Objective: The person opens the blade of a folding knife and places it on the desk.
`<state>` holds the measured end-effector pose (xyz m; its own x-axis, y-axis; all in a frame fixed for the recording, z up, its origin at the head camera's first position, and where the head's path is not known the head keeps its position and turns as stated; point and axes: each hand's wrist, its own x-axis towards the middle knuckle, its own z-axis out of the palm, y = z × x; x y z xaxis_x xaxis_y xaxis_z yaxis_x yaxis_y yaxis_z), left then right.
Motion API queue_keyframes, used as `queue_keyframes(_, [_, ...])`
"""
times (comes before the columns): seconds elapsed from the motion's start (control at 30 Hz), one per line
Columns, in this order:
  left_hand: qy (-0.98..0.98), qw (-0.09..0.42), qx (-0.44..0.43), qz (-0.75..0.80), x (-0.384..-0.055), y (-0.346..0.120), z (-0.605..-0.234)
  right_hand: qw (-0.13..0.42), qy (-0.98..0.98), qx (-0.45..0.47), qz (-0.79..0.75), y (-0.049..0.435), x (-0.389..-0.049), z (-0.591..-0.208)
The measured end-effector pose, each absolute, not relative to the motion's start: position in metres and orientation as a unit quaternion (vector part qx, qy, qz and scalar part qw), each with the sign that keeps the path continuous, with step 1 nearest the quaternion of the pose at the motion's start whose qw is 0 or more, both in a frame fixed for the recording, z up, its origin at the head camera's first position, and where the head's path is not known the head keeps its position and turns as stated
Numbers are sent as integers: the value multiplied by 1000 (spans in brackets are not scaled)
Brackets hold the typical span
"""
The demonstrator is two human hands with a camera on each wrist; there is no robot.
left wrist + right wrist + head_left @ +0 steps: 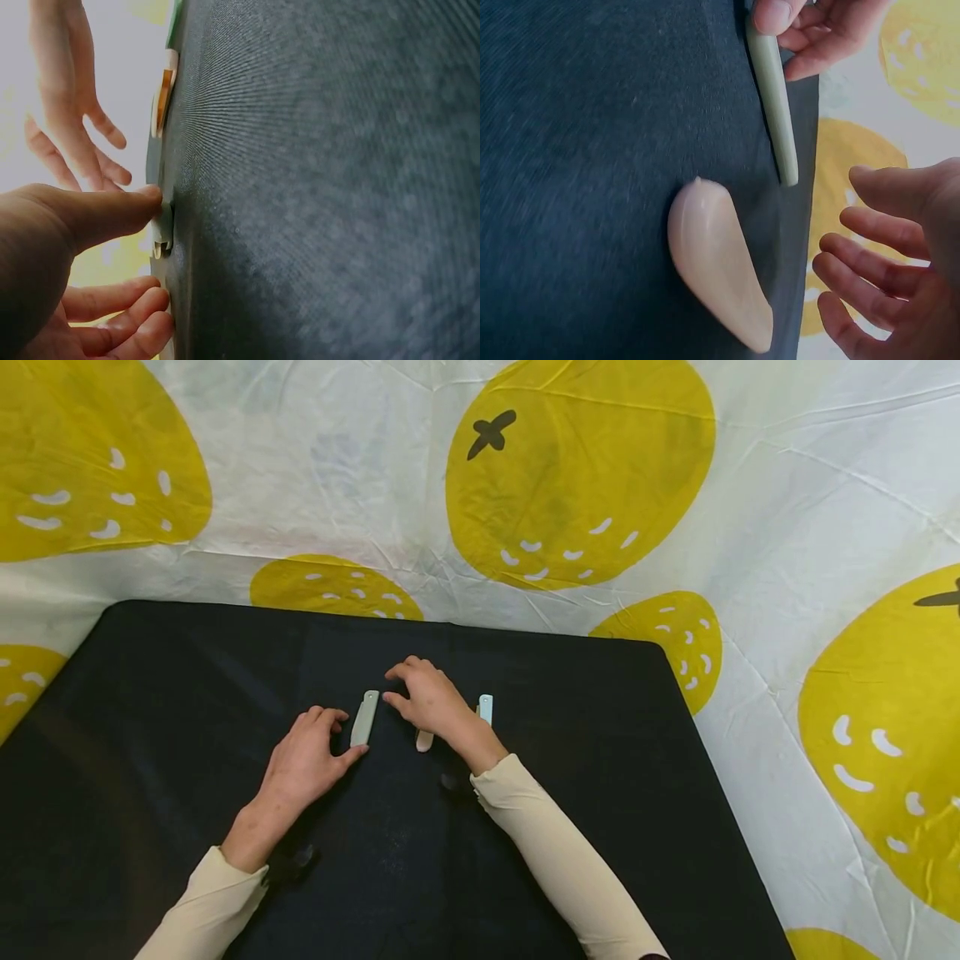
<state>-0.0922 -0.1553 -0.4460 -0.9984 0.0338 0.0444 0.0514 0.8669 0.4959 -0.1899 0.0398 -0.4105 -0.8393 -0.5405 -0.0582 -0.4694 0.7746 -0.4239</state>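
A pale green folding knife (364, 720), folded, lies on the black cloth between the two hands. My left hand (302, 767) is at its left, thumb touching the near end and the other fingers curved but apart from it; the left wrist view shows a gap between thumb and fingers (112, 315). My right hand (435, 703) hovers right of the green knife's far end, its fingers spread loosely and holding nothing. Under that hand lies a beige folding knife (716, 262), partly hidden in the head view. A light blue one (486, 708) shows partly behind the right wrist.
A black cloth (600, 793) covers the table, whose far edge meets a hanging white sheet (337, 460) with large yellow fruit prints. Small dark wrist devices sit under both forearms.
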Motion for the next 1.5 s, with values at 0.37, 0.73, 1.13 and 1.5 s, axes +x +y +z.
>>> queue_keyframes(0.37, [-966, 13, -20, -259, -90, -154, -446, 100, 944, -281, -144, 24, -189, -419])
queue_keyframes(0.73, [-966, 11, -21, -259, -89, -152, -447, 86, 943, -299, -117, 19, -187, -426])
queue_keyframes(1.13, [-961, 11, -19, -274, -87, -150, -448, 99, 947, -257, -163, 22, -186, -429])
queue_keyframes(1.5, [-934, 55, -3, -354, -85, -158, -445, 110, 900, -195, -374, 36, -188, -423])
